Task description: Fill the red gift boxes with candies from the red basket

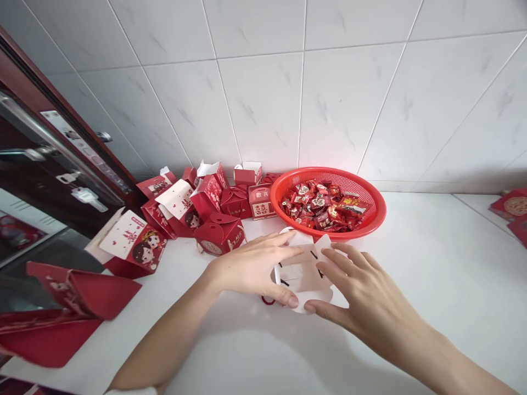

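A small paper gift box (302, 274) stands on the white counter in front of me, its top flaps spread and its white inside showing. Short dark cord ends show in its walls. My left hand (253, 263) lies along its left side, fingers stretched over the back flap and thumb at the front flap. On the opposite side, my right hand (362, 285) has its fingers spread, with fingertips at the right flap and thumb by the front flap. Part of a red cord loop (268, 300) shows under my left hand. The outer walls are mostly hidden.
Behind the box, a red plastic basket (381, 211) holds many wrapped candies (325, 206). Several red gift boxes (222, 233) stand to the left, some with open tops. A dark door (53, 148) with keys is at the left, and a tiled wall (263, 109) behind. More red packaging (514, 208) lies far right.
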Tool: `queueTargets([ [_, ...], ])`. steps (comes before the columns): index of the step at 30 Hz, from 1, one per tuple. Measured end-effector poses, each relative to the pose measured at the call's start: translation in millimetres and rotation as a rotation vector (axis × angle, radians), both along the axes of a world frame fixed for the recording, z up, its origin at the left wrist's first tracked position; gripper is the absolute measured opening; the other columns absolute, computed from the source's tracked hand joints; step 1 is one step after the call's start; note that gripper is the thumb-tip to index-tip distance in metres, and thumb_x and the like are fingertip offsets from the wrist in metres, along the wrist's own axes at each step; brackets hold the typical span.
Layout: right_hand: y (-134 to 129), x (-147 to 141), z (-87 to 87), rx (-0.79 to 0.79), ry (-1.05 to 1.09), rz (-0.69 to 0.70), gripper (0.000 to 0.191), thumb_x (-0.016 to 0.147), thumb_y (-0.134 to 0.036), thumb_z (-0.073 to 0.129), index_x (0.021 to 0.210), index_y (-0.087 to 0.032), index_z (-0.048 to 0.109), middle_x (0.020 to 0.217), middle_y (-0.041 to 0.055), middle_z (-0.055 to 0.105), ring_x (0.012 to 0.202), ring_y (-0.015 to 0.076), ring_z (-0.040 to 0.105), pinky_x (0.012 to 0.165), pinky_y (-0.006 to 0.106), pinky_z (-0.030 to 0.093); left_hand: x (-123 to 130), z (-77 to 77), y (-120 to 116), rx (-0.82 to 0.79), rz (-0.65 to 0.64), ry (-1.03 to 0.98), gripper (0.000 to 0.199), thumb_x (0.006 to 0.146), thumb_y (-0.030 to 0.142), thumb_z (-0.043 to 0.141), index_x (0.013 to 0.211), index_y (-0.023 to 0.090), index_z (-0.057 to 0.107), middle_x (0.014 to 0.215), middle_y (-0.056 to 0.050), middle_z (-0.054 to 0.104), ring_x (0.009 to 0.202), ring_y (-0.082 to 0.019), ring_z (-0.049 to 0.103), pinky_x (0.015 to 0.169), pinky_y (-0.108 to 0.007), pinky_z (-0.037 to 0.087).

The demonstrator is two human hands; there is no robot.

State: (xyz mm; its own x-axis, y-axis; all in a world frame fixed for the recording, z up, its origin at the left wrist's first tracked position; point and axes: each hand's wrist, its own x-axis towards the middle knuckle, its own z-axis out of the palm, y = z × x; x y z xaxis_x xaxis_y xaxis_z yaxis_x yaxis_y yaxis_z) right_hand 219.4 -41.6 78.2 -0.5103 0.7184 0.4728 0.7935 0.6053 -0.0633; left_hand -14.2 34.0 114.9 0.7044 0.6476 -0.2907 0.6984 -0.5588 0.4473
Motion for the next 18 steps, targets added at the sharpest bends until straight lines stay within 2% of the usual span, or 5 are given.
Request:
queueTargets([
  [3,0.2,0.0,2.7,0.006,0.069,0.045,0.037,0.097,-0.054,0.063,0.102,-0.018,0.07,0.115,0.0148,0.075,0.105,0.0321,0.069,0.081,0.045,0.06,-2.1,-0.9,-1.6,0.054,-0.008,-0.03,0.098,0.077,0.066,0.078,0.16,0.048,0.03,0.174,-0.003,0.02,0.158,-0.042,0.02,0.121,-0.057,0.031],
  [6,1.9,-0.3,5.2,0.013,0.138,0.071,0.036,0.101,-0.052,0.056,0.103,-0.019,0.07,0.116,0.0135,0.075,0.108,0.0298,0.068,0.086,0.043,0.058,-1.4,1.0,-2.1,0.121,-0.068,-0.1,0.087,0.083,0.061,0.075,0.159,0.045,0.035,0.169,-0.003,0.035,0.156,-0.037,0.029,0.121,-0.049,0.033],
  [9,3.9,-0.6,7.7,0.021,0.191,0.086,0.033,0.102,-0.048,0.057,0.099,-0.019,0.071,0.112,0.0121,0.076,0.105,0.0282,0.068,0.086,0.041,0.057,1.2,5.4,-3.3,0.158,-0.089,-0.144,0.078,0.087,0.064,0.069,0.157,0.04,0.043,0.161,-0.003,0.048,0.151,-0.035,0.039,0.119,-0.044,0.035],
  [15,5.8,-0.4,10.5,-0.037,0.292,0.121,0.02,0.101,-0.036,0.061,0.095,-0.02,0.073,0.109,0.0109,0.077,0.104,0.0261,0.069,0.088,0.04,0.057,3.2,10.5,-5.1,0.128,-0.104,-0.203,0.057,0.095,0.063,0.059,0.146,0.037,0.059,0.151,-0.002,0.06,0.14,-0.03,0.053,0.114,-0.038,0.038],
  [18,14.7,7.6,12.2,-0.085,0.361,0.156,0.018,0.101,-0.032,0.061,0.097,-0.022,0.074,0.103,0.0082,0.079,0.102,0.0244,0.071,0.09,0.04,0.058,2.8,10.9,-4.4,0.104,-0.131,-0.201,0.054,0.096,0.06,0.059,0.143,0.033,0.062,0.145,-0.004,0.065,0.134,-0.029,0.057,0.113,-0.037,0.039],
])
